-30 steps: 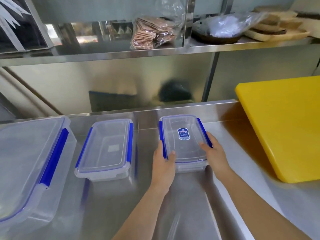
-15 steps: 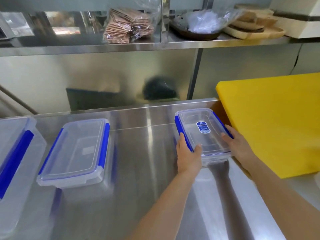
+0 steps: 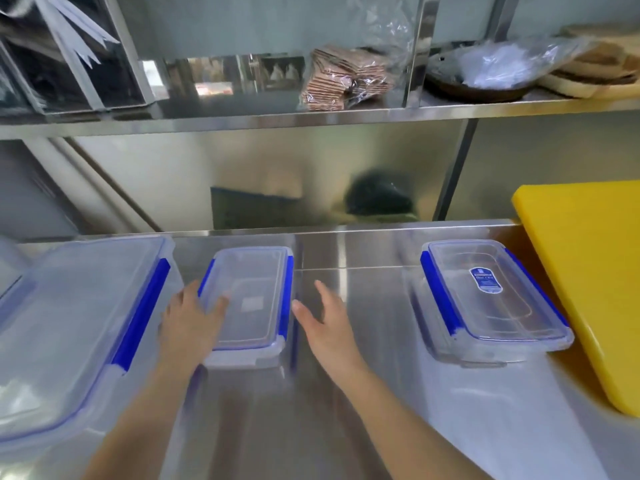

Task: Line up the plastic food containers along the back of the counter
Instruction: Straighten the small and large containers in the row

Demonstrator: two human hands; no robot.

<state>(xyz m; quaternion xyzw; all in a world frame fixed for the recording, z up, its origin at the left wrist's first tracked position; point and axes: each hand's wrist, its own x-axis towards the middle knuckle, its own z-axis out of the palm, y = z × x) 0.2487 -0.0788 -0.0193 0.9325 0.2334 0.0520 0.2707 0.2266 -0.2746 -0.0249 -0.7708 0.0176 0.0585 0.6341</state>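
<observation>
Three clear plastic containers with blue side clips sit lidded and flat on the steel desk point(image 3: 363, 393). The large container point(image 3: 69, 327) lies at the left, the middle container point(image 3: 251, 303) just beside it, and the labelled container point(image 3: 485, 296) well apart at the right, near the back edge.

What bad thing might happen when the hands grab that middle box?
1. Only the left hand touches the middle box; the right hand is off it, so a one-sided push may twist it.
2. The big box sits close on the left, so the middle box may bump it.
</observation>
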